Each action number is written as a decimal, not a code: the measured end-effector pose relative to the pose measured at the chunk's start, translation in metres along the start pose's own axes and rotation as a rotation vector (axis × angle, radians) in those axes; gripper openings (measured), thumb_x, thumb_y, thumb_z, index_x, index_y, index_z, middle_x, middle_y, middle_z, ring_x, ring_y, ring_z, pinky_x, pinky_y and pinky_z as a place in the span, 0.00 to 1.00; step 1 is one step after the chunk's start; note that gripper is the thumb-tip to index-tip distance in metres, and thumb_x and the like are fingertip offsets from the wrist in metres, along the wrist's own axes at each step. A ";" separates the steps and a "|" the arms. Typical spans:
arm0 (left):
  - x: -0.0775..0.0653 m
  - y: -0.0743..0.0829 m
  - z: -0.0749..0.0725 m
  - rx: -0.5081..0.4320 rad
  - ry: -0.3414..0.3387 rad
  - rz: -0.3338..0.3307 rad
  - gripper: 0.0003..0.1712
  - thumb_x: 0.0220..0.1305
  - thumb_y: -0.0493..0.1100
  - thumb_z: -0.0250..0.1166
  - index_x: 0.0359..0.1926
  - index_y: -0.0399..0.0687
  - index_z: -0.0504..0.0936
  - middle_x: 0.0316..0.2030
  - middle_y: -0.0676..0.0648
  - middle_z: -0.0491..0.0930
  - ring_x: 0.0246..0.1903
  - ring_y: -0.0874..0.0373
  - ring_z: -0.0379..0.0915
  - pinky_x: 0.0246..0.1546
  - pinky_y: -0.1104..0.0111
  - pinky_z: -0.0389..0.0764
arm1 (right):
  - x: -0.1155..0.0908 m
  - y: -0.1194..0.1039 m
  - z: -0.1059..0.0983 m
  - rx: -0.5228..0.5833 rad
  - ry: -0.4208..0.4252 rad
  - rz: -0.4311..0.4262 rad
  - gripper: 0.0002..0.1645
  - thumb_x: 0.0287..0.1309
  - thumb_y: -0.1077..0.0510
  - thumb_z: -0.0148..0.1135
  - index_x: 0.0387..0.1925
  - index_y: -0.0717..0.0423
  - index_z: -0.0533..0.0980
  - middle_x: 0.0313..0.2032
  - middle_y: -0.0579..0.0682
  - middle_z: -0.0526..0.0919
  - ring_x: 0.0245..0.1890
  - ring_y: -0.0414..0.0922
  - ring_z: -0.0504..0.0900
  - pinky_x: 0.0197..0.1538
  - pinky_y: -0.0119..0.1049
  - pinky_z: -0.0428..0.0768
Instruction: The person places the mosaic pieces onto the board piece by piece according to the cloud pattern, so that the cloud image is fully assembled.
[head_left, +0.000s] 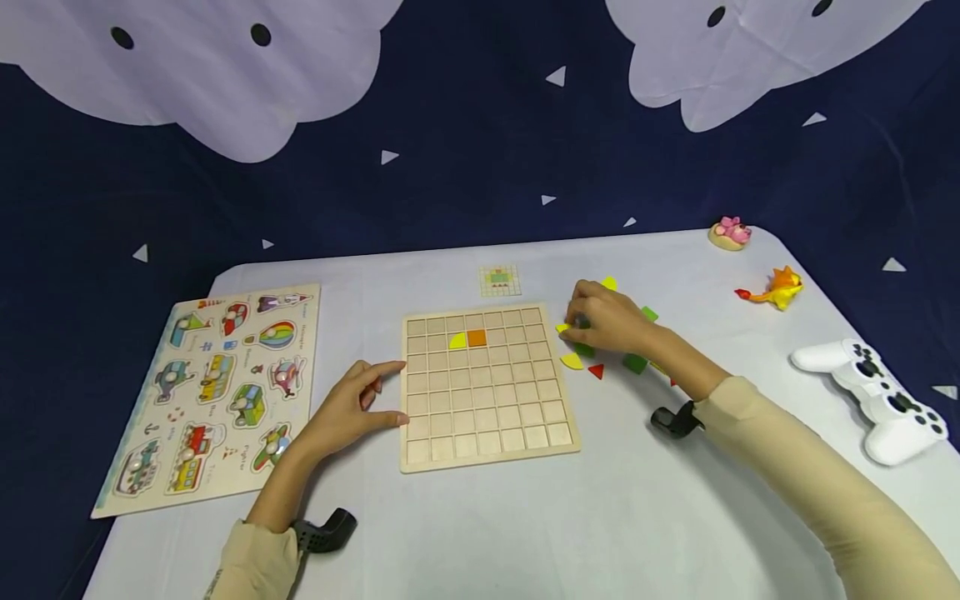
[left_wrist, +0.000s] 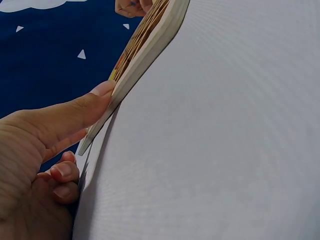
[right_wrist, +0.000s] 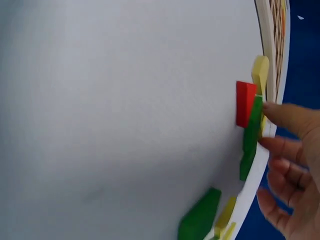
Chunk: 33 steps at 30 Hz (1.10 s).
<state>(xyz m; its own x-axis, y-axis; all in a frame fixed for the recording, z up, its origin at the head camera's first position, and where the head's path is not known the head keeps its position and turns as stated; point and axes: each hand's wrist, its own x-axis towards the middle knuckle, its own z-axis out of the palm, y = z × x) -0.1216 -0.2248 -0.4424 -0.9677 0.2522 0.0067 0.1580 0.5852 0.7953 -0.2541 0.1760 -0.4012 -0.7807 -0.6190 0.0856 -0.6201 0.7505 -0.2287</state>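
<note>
My left hand (head_left: 352,408) touches the left edge of a wooden grid board (head_left: 480,467) with an extended index finger and thumb. In the left wrist view its thumb (left_wrist: 80,112) rests against the board's rim. On the grid lie a yellow quarter-circle tile (head_left: 457,341) and an orange square tile (head_left: 476,337). Right of the board, my right hand (head_left: 609,318) reaches among loose tiles, its thumb and index finger bent around a bit of yellow beside a green tile (right_wrist: 253,125); whether they pinch it is unclear. Nearby are a red triangle tile (head_left: 596,371) and another yellow tile (head_left: 572,362).
A small pattern card (head_left: 500,281) lies behind the board. At left is a picture puzzle board (head_left: 217,400) with vehicles. A white game controller (head_left: 873,400), an orange-yellow figurine (head_left: 780,289) and a pink figurine (head_left: 731,233) stand at right.
</note>
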 end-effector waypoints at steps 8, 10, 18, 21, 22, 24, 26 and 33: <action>0.000 -0.001 0.000 -0.013 0.000 -0.001 0.41 0.49 0.44 0.79 0.66 0.44 0.74 0.32 0.47 0.61 0.30 0.59 0.57 0.32 0.70 0.62 | 0.001 -0.003 0.000 -0.026 0.031 0.108 0.19 0.59 0.47 0.69 0.22 0.56 0.84 0.36 0.55 0.78 0.36 0.49 0.77 0.33 0.44 0.79; 0.000 -0.001 0.001 -0.014 -0.001 0.000 0.41 0.49 0.44 0.79 0.65 0.44 0.74 0.32 0.47 0.61 0.30 0.59 0.57 0.32 0.70 0.62 | 0.000 -0.002 -0.003 0.000 0.037 0.101 0.14 0.60 0.50 0.68 0.30 0.58 0.86 0.38 0.55 0.78 0.37 0.49 0.77 0.34 0.45 0.80; 0.000 0.000 0.000 -0.008 0.006 -0.008 0.42 0.49 0.45 0.79 0.66 0.45 0.75 0.32 0.47 0.61 0.30 0.59 0.57 0.32 0.70 0.62 | -0.006 0.005 -0.009 0.077 -0.057 0.037 0.15 0.57 0.58 0.69 0.46 0.55 0.86 0.45 0.55 0.76 0.40 0.49 0.74 0.41 0.45 0.77; 0.000 0.001 0.000 -0.008 0.003 -0.002 0.42 0.49 0.44 0.79 0.66 0.45 0.75 0.32 0.47 0.61 0.30 0.59 0.57 0.32 0.70 0.62 | -0.006 0.007 -0.007 0.079 -0.051 0.022 0.14 0.56 0.57 0.72 0.44 0.56 0.86 0.43 0.54 0.76 0.40 0.49 0.74 0.41 0.46 0.77; 0.000 0.001 0.000 -0.006 0.001 0.000 0.42 0.49 0.44 0.79 0.66 0.44 0.74 0.32 0.47 0.61 0.30 0.59 0.57 0.32 0.70 0.62 | -0.006 0.007 -0.006 0.079 -0.044 0.018 0.14 0.55 0.56 0.72 0.44 0.56 0.86 0.43 0.54 0.77 0.40 0.49 0.74 0.41 0.46 0.77; 0.000 0.001 -0.001 -0.006 -0.002 0.003 0.41 0.50 0.44 0.79 0.66 0.44 0.74 0.32 0.47 0.61 0.30 0.59 0.57 0.32 0.70 0.62 | -0.004 0.008 -0.004 0.079 -0.032 0.007 0.14 0.55 0.56 0.73 0.42 0.57 0.86 0.41 0.53 0.77 0.40 0.48 0.75 0.41 0.46 0.78; 0.000 0.001 -0.001 -0.007 -0.002 0.005 0.41 0.50 0.44 0.79 0.66 0.44 0.74 0.32 0.48 0.61 0.30 0.59 0.57 0.32 0.70 0.62 | -0.003 0.008 -0.003 0.078 -0.022 -0.009 0.13 0.54 0.56 0.73 0.41 0.58 0.86 0.41 0.52 0.77 0.41 0.48 0.75 0.42 0.47 0.79; 0.000 0.000 -0.001 -0.004 -0.003 0.001 0.42 0.49 0.44 0.79 0.66 0.45 0.74 0.33 0.48 0.62 0.30 0.59 0.57 0.32 0.70 0.62 | 0.001 0.007 -0.005 0.032 -0.020 -0.036 0.15 0.49 0.53 0.74 0.37 0.58 0.86 0.40 0.50 0.76 0.40 0.46 0.75 0.41 0.44 0.78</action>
<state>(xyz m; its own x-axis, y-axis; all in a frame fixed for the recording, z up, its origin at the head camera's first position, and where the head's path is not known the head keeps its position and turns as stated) -0.1218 -0.2252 -0.4418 -0.9668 0.2553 0.0060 0.1587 0.5819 0.7976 -0.2598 0.1818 -0.3982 -0.7560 -0.6503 0.0745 -0.6446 0.7200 -0.2571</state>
